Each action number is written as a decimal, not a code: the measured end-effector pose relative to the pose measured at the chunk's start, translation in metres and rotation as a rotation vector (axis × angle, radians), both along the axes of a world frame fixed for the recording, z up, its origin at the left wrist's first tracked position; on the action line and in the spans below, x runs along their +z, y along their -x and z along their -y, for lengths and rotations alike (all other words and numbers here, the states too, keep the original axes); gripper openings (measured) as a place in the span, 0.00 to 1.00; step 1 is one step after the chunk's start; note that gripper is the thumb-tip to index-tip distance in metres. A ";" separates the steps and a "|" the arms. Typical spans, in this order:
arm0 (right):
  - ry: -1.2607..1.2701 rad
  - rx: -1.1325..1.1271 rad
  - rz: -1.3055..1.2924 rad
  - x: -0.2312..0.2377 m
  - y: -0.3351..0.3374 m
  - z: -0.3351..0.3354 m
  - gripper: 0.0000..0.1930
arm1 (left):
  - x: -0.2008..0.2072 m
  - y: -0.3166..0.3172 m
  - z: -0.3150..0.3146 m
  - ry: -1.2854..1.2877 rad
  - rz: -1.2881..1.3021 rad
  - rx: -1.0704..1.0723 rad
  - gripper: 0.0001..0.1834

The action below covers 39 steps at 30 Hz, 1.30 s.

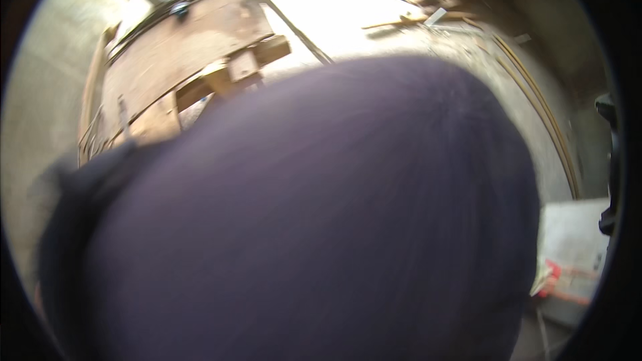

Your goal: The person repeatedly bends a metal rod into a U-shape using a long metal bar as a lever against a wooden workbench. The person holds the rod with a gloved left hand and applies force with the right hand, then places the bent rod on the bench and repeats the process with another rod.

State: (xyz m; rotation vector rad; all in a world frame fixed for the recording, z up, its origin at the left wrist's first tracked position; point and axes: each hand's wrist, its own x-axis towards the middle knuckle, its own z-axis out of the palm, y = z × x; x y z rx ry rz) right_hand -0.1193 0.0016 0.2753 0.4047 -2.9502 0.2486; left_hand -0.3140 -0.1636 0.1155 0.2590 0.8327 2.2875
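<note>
Neither of my hands shows. A large, blurred mass of dark purple cloth [334, 214] fills the middle and lower part of the head view. It looks like clothing, but whose it is I cannot tell. Along its left side runs a blurred black shape [70, 227], too smeared to name. Whatever lies behind the cloth is hidden, my hands perhaps among it.
At the upper left lies a wide wooden board [194, 40], with wood blocks [244, 65] at its near edge and thin rods [167, 1] along its far side. Long curved strips [542, 110] run down the right. Below them is a pale container [575, 224] with red marks.
</note>
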 end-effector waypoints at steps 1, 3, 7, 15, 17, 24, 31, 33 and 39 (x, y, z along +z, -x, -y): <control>-0.016 -0.025 -0.012 -0.006 0.005 0.001 0.13 | 0.000 -0.004 0.001 -0.089 0.019 -0.067 0.23; -0.060 -0.140 -0.079 -0.039 0.024 -0.012 0.13 | -0.002 -0.003 -0.002 -0.276 0.060 -0.288 0.23; 0.515 -0.698 -0.158 -0.104 0.011 -0.071 0.17 | -0.011 -0.018 -0.014 -0.247 0.339 0.020 0.23; 2.093 -0.678 0.141 -0.216 -0.011 -0.022 0.34 | -0.018 -0.058 -0.019 0.073 0.363 -0.371 0.35; 2.153 -0.780 0.071 -0.226 -0.010 -0.027 0.29 | -0.034 -0.052 -0.016 0.045 0.518 -0.400 0.38; 2.033 -0.899 0.097 -0.230 -0.004 -0.028 0.22 | -0.074 -0.001 -0.008 0.299 0.292 -0.158 0.39; 2.340 -0.616 -0.088 -0.220 -0.004 -0.028 0.22 | -0.047 0.013 -0.007 0.309 -0.700 -0.126 0.29; 2.353 -0.603 -0.139 -0.213 -0.011 -0.024 0.23 | -0.025 0.018 -0.010 0.479 -1.016 -0.137 0.27; 2.266 -0.580 -0.435 -0.171 -0.069 -0.014 0.28 | 0.025 0.043 -0.048 0.426 -2.053 0.386 0.33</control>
